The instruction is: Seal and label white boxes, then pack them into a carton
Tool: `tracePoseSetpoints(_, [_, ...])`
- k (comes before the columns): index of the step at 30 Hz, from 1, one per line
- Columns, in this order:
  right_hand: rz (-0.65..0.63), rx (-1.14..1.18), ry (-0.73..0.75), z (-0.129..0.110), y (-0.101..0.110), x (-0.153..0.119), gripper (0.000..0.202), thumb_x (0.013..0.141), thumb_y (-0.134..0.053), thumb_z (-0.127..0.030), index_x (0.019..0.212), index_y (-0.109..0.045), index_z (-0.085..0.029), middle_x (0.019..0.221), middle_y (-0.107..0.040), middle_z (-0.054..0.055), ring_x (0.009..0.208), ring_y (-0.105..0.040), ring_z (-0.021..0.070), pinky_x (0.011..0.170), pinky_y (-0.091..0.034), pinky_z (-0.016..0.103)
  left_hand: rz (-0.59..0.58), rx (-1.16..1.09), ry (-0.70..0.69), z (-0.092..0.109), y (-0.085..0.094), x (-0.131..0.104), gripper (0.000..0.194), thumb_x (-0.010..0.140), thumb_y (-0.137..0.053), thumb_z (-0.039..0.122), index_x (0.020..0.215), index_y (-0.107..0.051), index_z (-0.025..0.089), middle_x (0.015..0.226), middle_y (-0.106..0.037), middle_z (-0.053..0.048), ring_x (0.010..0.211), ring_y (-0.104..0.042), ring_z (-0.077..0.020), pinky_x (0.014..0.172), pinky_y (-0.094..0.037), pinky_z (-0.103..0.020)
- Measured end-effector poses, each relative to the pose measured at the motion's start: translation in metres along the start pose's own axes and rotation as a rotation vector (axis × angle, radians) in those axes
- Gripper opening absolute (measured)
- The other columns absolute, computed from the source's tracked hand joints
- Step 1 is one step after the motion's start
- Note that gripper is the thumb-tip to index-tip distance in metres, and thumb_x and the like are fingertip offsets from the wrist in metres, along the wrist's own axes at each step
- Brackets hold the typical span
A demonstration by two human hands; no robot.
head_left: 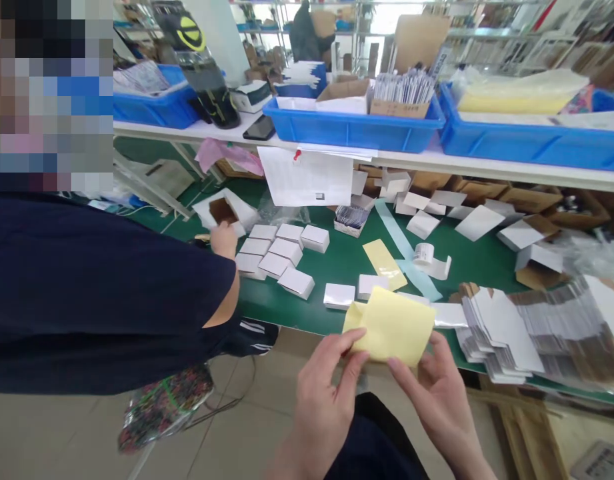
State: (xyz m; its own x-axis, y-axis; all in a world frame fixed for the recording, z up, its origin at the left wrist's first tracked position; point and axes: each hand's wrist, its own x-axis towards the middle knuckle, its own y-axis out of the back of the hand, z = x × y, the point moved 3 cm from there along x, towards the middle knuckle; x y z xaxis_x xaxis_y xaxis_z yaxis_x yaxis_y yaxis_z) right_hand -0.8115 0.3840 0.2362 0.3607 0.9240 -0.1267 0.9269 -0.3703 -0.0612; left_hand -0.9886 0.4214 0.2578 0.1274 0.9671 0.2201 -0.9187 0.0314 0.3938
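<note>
Fingertips of the left hand (359, 345) close on the left edge of the yellow paper (399, 327); those of the right hand (413, 352) close on its lower right part. The paper, folded, lies between both hands, above the near edge of the green table (297, 313). Surroundings: pale tiled floor (251, 420), a white shelf (487, 167) over the table, and racks (357, 33) behind. At left, a person in dark clothes (111, 287) reaches to an open box (225, 210), white outside and brown inside.

Counts: eight white boxes (285, 251) grouped left of the paper; two white packs (339, 296) just beyond it; one label roll (423, 254); one yellow strip (385, 263); one bottle (207, 80); one phone (259, 128); three blue bins (354, 130) on the shelf.

Containers: the middle bin holds an open carton (344, 97) and a tray of upright cards (404, 93); the right bin, yellow sheets (517, 100) under clear plastic; the left bin, papers (141, 79). A small box (349, 223) on the table is filled with dark-edged pieces.
</note>
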Motion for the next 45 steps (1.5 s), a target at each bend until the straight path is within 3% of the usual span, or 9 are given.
tracePoseSetpoints(3, [0.216,-0.056,0.094,0.005,0.022,-0.026,0.098,0.074,-0.089,-0.032,0.154,-0.031,-0.028,0.123,-0.074,0.012,0.119,-0.069,0.0301,0.097,-0.060,0.048,-0.142,-0.070,0.152,-0.004,-0.006,-0.027,0.028,0.097,-0.064,0.029,0.124,-0.065,0.037,0.109,-0.074,0.005,0.097,-0.071,-0.0108,0.090,-0.057,-0.021])
tracePoseSetpoints(5, [0.213,-0.016,0.093,0.014,0.025,-0.038,0.104,0.076,-0.088,-0.030,0.156,-0.022,-0.031,0.122,-0.073,0.012,0.112,-0.073,0.0291,0.091,-0.063,0.048,-0.198,-0.090,0.205,-0.008,-0.007,-0.040,0.029,0.098,-0.063,0.030,0.126,-0.065,0.038,0.113,-0.074,0.006,0.098,-0.071,-0.0115,0.091,-0.057,-0.022])
tracePoseSetpoints(9, [0.006,-0.067,-0.062,0.026,0.013,-0.044,0.059,0.080,-0.084,-0.036,0.131,-0.058,-0.027,0.124,-0.072,0.011,0.100,-0.075,0.0251,0.084,-0.065,0.036,-0.189,-0.124,0.230,-0.011,-0.001,-0.046,0.025,0.099,-0.061,0.029,0.121,-0.068,0.038,0.118,-0.074,0.006,0.106,-0.070,-0.0123,0.095,-0.056,-0.023])
tracePoseSetpoints(11, [-0.073,-0.103,-0.120,0.024,0.003,-0.041,0.049,0.078,-0.085,-0.039,0.122,-0.067,-0.025,0.126,-0.071,0.010,0.104,-0.074,0.0245,0.088,-0.062,0.031,-0.177,-0.146,0.233,-0.011,0.007,-0.040,0.025,0.099,-0.062,0.028,0.120,-0.069,0.039,0.118,-0.074,0.007,0.107,-0.070,-0.0114,0.095,-0.056,-0.022])
tracePoseSetpoints(16, [-0.174,-0.234,-0.099,0.001,-0.028,-0.028,0.051,0.079,-0.084,-0.041,0.126,-0.067,-0.027,0.126,-0.072,0.006,0.105,-0.073,0.0221,0.088,-0.060,0.027,-0.143,-0.114,0.185,-0.012,0.037,-0.020,0.029,0.096,-0.067,0.025,0.121,-0.069,0.039,0.114,-0.075,0.008,0.101,-0.071,-0.0091,0.092,-0.055,-0.019])
tracePoseSetpoints(25, [-0.124,-0.537,0.128,-0.029,-0.080,-0.017,0.020,0.090,-0.074,-0.036,0.108,-0.073,-0.030,0.103,-0.080,-0.003,0.087,-0.076,0.0146,0.077,-0.058,0.019,-0.183,-0.001,-0.063,-0.018,0.089,0.017,0.030,0.096,-0.065,0.016,0.122,-0.069,0.030,0.110,-0.072,0.002,0.103,-0.068,-0.0104,0.094,-0.053,-0.021])
tracePoseSetpoints(31, [-0.105,-0.604,0.302,-0.034,-0.111,-0.017,0.020,0.093,-0.070,-0.025,0.111,-0.070,-0.033,0.103,-0.079,-0.007,0.092,-0.076,0.0111,0.084,-0.055,0.017,-0.260,0.071,-0.115,-0.026,0.113,0.042,0.023,0.097,-0.063,0.014,0.115,-0.069,0.026,0.105,-0.068,0.000,0.099,-0.066,-0.0105,0.090,-0.051,-0.021])
tracePoseSetpoints(38, [-0.112,-0.523,0.165,-0.028,-0.122,-0.008,0.019,0.091,-0.072,-0.028,0.110,-0.071,-0.031,0.105,-0.079,-0.005,0.090,-0.075,0.0120,0.081,-0.056,0.017,-0.245,0.146,-0.163,-0.035,0.119,0.054,0.018,0.095,-0.064,0.010,0.106,-0.070,0.023,0.099,-0.066,-0.001,0.096,-0.063,-0.0126,0.087,-0.051,-0.026])
tracePoseSetpoints(45, [-0.238,-0.341,-0.215,-0.023,-0.115,0.025,0.028,0.086,-0.075,-0.042,0.109,-0.075,-0.025,0.102,-0.077,0.001,0.081,-0.072,0.0162,0.070,-0.057,0.023,-0.071,0.316,-0.443,-0.035,0.114,0.066,0.046,0.084,-0.073,0.000,0.120,-0.073,0.028,0.093,-0.066,-0.001,0.091,-0.063,-0.0151,0.084,-0.053,-0.031])
